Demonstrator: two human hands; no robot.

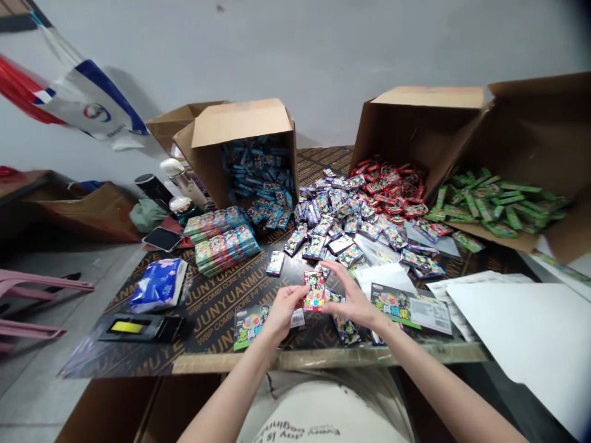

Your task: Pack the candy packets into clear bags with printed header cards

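Packet (314, 290) sits at 12 o'clock, pinched from either side by the fingertips of my left hand (289, 311) and right hand (353, 296), with loose packets (332, 227) piled just beyond it.

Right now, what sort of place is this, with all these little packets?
Probably a small packing room or stockroom: open cardboard boxes spill heaps of small colourful packets across a plywood work table.

Glossy foil packets (314, 290); matt cardboard boxes (242, 126); glossy laminated plywood table (217, 320)
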